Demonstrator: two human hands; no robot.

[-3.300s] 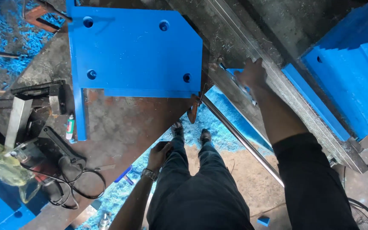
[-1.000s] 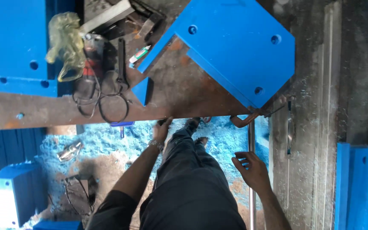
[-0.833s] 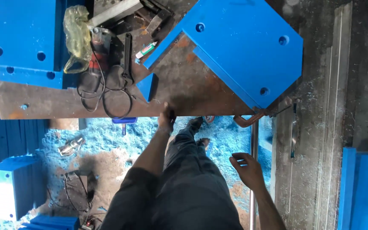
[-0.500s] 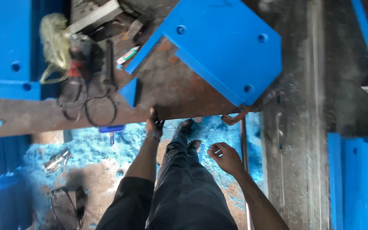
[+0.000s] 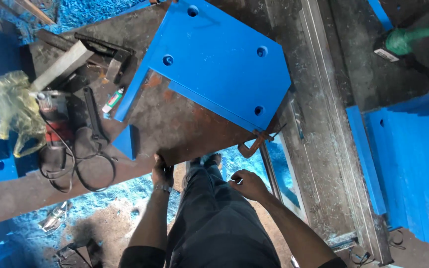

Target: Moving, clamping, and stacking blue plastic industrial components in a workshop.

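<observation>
Now the left hand (image 5: 162,173) grips the rusty brown steel plate's (image 5: 175,129) edge; right hand (image 5: 247,183) hovers half-curled, empty.

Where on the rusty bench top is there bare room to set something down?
Bare rusty plate lies between the large blue panel, the small blue wedge and the left hand. Crowded at left: power tool, cable, yellow bag.

**Where things lie around your hands**

Your left hand (image 5: 161,173) touches the near edge of the counter (image 5: 184,129). Your right hand (image 5: 246,183) hangs just off that edge, near the clamp (image 5: 254,145). On the counter lies the drilled plate (image 5: 219,59); left of it sit the small tube (image 5: 112,100), the power tool (image 5: 55,119) and its looped cable (image 5: 93,171).
</observation>
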